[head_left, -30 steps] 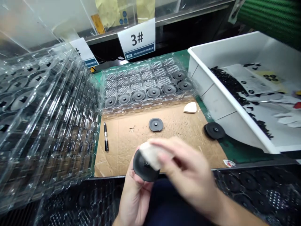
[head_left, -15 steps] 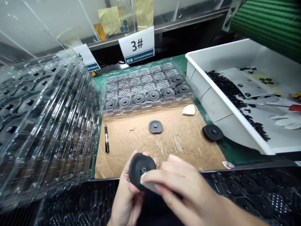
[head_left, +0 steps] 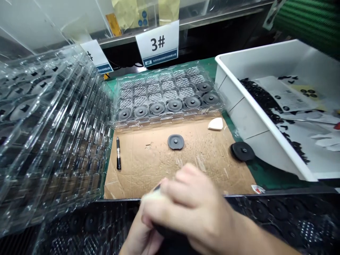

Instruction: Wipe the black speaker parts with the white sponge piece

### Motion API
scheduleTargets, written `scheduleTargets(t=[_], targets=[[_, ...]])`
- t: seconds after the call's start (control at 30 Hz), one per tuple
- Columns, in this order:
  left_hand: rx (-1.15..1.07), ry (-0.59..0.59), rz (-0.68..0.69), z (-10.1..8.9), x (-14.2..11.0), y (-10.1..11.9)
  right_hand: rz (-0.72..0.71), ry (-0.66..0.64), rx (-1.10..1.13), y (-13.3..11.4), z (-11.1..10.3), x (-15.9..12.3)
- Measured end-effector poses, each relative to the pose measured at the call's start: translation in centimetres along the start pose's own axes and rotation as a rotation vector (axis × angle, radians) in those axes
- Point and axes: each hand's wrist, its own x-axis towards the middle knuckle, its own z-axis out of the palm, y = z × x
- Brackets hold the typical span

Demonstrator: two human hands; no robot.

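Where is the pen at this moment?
In the head view, the black pen lies near the left edge of the cardboard sheet, just below the front left corner of the clear tray, to the left of a black disc.

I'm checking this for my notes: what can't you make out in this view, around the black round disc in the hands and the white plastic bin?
- Black round disc: mostly hidden by the right hand and left hand.
- Whitish pad under the right hand's fingers: blurred, material unclear.
- Red-handled tool in the white plastic bin: cut off by the right edge.
- Paper sign at left: number partly hidden by stacked clear plastic trays.
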Motion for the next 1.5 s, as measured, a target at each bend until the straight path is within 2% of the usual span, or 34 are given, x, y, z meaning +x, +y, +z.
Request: scheduleTargets(t=[0.07, 0.1, 0.2, 0.27, 0.4, 0.5, 0.8, 0.9, 0.97, 1.03, 1.1, 1.17, 1.27, 1.33, 1.4, 1.5], targets=[[-0.039, -0.002, -0.036, -0.5, 0.0, -0.1, -0.034, -0.015, 0.133, 0.6, 0.3, -0.1], [-0.062, -0.012, -0.056, -0.8, -0.1, -0.2, 0.033, 0.025, 0.193, 1.3, 0.4, -0.1], [-0.152, -0.033, -0.105, -1.6, -0.3, -0.2, 0.398, 0.191, 0.271, 4.0, 1.6, 0.1], [-0.219, -0.043, -0.119, -2.1, -0.4, -0.1, 0.514, 0.163, 0.292, 5.7, 3.5, 0.0], [-0.331, -0.121, -0.098, -2.8, -0.6, 0.4, 0.505, 0.028, 0.307, 7.3, 9.0, -0.9], [-0.365, -0.18, -0.08, -3.4, -0.6, 0.7, 0.562, 0.035, 0.296, 7.6, 11.1, -1.4], [-0.431, -0.282, -0.04, -5.4, -0.4, 1.5, 0.712, 0.021, 0.368, 7.0, 8.0, -0.7], [-0.345, -0.182, 0.059, -5.7, -0.5, 1.6, 0.728, 0.018, 0.365, 6.5, 8.1, -0.8], [-0.119, -0.004, 0.29, -6.0, -0.4, 1.5, 0.729, 0.008, 0.363, 6.1, 8.4, -0.8], [0.205, 0.199, 0.599, -6.3, -0.4, 1.4, 0.728, 0.0, 0.362, 5.6, 8.7, -0.8], [0.488, 0.321, 0.806, -6.7, -0.3, 1.4, 0.726, -0.003, 0.361, 5.2, 8.9, -0.7], [0.667, 0.313, 0.825, -7.2, -0.4, 1.7, 0.718, -0.005, 0.359, 4.9, 9.1, -0.6], [0.797, 0.271, 0.795, -7.9, -0.5, 2.2, 0.7, -0.008, 0.348, 4.5, 9.3, -0.5], [0.857, 0.269, 0.839, -8.1, -0.6, 2.2, 0.684, -0.011, 0.333, 4.2, 9.4, -0.5], [0.876, 0.283, 0.892, -8.2, -0.6, 1.9, 0.67, -0.009, 0.319, 3.9, 9.4, -0.6], [0.755, 0.354, 0.932, -8.2, -0.8, 1.5, 0.579, 0.018, 0.257, 3.1, 9.2, -0.9]])
